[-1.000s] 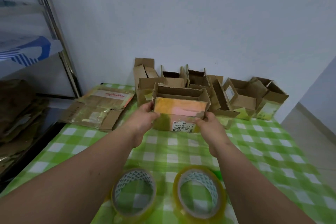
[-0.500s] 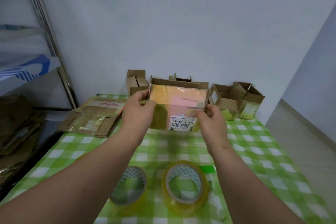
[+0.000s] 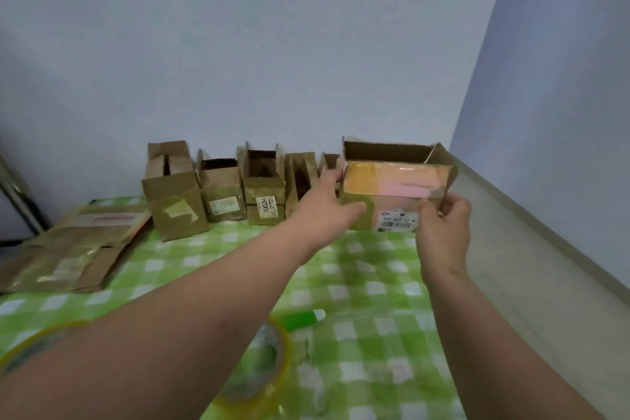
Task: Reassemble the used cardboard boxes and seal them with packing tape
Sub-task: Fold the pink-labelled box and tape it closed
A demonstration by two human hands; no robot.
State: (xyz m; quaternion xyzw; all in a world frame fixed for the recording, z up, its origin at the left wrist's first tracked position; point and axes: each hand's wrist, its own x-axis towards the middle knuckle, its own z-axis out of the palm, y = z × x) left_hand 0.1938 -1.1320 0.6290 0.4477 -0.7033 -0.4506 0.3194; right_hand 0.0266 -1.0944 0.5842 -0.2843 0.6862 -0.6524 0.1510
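I hold a small open-topped cardboard box with an orange and pink front flap and a barcode label, up at the far right of the table. My left hand grips its left end with the thumb across the front. My right hand pinches its lower right corner. Two rolls of clear packing tape lie near me: one tape roll under my left forearm, the other tape roll at the left edge, mostly hidden by my arm.
Several assembled open boxes stand in a row along the wall. Flattened cardboard lies stacked at the left. A green marker-like object rests on the green checked tablecloth. The table's right edge drops to the floor.
Both hands carried the box from the middle of the table toward the right end of the row. My view swung right with it, so the tape rolls now sit lower left.
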